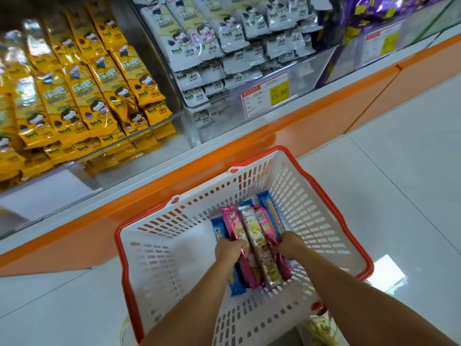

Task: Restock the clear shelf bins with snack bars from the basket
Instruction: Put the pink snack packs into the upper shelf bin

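Your left hand (230, 248): it is down inside the basket. Its fingers curl round the left side of a bunch of snack bars (254, 236) and grip it.
Your right hand (290, 243): it is in the basket too. It grips the right side of the same bunch, so the bars are squeezed between your two hands.
Snack bars: they are long and thin, and lie side by side, pointing away from you toward the shelf. You have a pink bar (233, 226), a cream bar (252, 228) next to it, another pink one, and blue bars (268, 206) on the outer sides.
Basket (299, 196): it is white with lots of little holes and an orange rim. The bars sit near its middle, and the left part of its bottom is bare.
Floor (399, 171): pale shiny tiles show all round the basket.
Shelf edge (299, 121): an orange strip runs just behind the basket.
Left bin (174, 116): a clear bin up on the shelf, packed with yellow snack bars (74, 96).
Middle bin (311, 68): a clear bin with white snack bars (212, 46) piled in it. A red and yellow price tag (265, 94) is stuck on its front.
Right side: purple packs (374, 11) lie behind another price tag, which is too blurry to read.
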`<state>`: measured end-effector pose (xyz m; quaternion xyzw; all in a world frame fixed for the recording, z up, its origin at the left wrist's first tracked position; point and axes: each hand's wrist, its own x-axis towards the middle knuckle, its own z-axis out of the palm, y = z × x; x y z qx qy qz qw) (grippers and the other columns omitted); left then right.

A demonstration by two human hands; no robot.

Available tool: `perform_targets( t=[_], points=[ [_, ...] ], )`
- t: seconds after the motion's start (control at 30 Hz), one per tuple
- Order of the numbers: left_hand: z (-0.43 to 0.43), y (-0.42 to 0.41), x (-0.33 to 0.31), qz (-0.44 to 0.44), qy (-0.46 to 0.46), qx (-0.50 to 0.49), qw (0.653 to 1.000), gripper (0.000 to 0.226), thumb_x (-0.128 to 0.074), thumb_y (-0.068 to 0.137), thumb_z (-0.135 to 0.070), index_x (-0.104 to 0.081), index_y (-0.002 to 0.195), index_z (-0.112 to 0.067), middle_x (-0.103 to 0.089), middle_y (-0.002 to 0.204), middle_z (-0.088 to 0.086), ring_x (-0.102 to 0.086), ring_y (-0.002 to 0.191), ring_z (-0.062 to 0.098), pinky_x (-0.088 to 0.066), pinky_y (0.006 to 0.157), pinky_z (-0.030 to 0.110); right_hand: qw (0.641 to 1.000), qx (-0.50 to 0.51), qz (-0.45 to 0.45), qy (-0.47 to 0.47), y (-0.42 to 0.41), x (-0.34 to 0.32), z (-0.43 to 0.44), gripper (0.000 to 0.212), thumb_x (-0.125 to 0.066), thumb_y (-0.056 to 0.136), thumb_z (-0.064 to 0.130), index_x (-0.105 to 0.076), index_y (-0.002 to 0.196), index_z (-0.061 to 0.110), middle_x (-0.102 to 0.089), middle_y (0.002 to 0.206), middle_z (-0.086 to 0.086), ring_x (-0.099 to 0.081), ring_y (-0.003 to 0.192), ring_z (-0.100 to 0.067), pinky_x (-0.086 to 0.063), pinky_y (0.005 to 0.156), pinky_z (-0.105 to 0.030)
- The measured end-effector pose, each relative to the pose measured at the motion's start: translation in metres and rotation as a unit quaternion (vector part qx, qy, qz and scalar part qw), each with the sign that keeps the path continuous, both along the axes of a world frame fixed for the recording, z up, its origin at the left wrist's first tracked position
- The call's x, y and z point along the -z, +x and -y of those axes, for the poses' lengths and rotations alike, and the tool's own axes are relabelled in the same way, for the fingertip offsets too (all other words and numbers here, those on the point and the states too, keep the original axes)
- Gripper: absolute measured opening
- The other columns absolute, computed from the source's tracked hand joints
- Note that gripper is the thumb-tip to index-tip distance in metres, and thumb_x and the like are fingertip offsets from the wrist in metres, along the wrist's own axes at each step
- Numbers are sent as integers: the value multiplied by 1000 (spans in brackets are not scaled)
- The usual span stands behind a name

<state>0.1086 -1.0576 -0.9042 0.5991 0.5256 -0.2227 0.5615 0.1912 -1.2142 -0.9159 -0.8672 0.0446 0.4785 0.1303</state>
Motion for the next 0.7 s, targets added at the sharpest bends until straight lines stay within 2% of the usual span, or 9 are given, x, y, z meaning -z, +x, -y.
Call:
perform_targets(
  t=[0.1,0.17,0.27,0.37,0.43,0.47,0.57,0.63,0.7],
  points=[
    [-19,-6,-20,29,-10,-11,999,10,-71,78,-11,-63,84,-9,-66,78,8,-65,77,25,-56,80,40,998,34,33,33,-3,-10,-1,25,-68,82,24,-60,98,6,-56,78,-4,-52,58,-12,-37,44,-22],
    [-30,-11,-39,60,-80,-50,994,10,-67,83,-6,-63,92,-9,-67,80,8,-63,74,21,-54,75,34,994,71,50,71,-2,-20,0,13,-65,84,16,-58,89,6,-54,67,-3,-49,51,-9,-39,43,-20],
    [-38,-19,-68,101,-189,-78,974,12,-59,90,-11,-61,102,-9,-67,89,9,-62,81,21,-50,80,33,978,130,57,151,5,-47,0,10,-62,91,16,-61,88,7,-59,59,0,-53,46,-9,-43,44,-18],
    [-40,-25,-96,141,-263,-97,949,16,-58,92,-11,-62,105,-5,-70,95,13,-65,85,24,-53,75,34,909,280,-27,308,5,-93,2,20,-55,96,19,-58,82,5,-60,51,0,-56,40,-10,-44,42,-21],
    [-40,-28,-115,172,-298,-83,935,12,-60,88,-10,-63,99,-4,-71,88,12,-67,79,23,-53,73,35,835,357,-117,401,-2,-125,5,19,-52,96,16,-58,89,0,-62,66,-10,-59,49,-18,-47,43,-22],
    [-39,-31,-124,193,-308,-73,929,8,-61,86,-9,-63,92,-4,-71,82,11,-68,73,22,-52,72,35,822,358,-141,420,-8,-142,6,18,-52,96,16,-59,94,-1,-61,74,-13,-59,54,-21,-48,45,-23],
    [-35,-36,-148,234,-324,-63,914,7,-68,75,-11,-71,78,-6,-66,79,10,-66,68,23,-47,77,39,811,327,-176,452,-29,-183,6,21,-53,93,19,-62,100,1,-65,84,-13,-63,64,-22,-51,52,-23],
    [-33,-37,-160,249,-314,-52,915,24,-77,67,-18,-74,90,-8,-58,84,10,-58,74,24,-47,79,40,799,305,-193,481,-43,-205,1,28,-52,94,23,-67,103,1,-72,96,-14,-70,79,-24,-57,67,-29],
    [-32,-39,-174,266,-295,-36,917,53,-83,62,-24,-65,109,-8,-57,94,12,-53,84,26,-48,82,42,819,227,-178,496,-54,-228,-5,35,-58,91,34,-65,112,7,-71,109,-13,-69,97,-27,-56,82,-35]
  ],
)
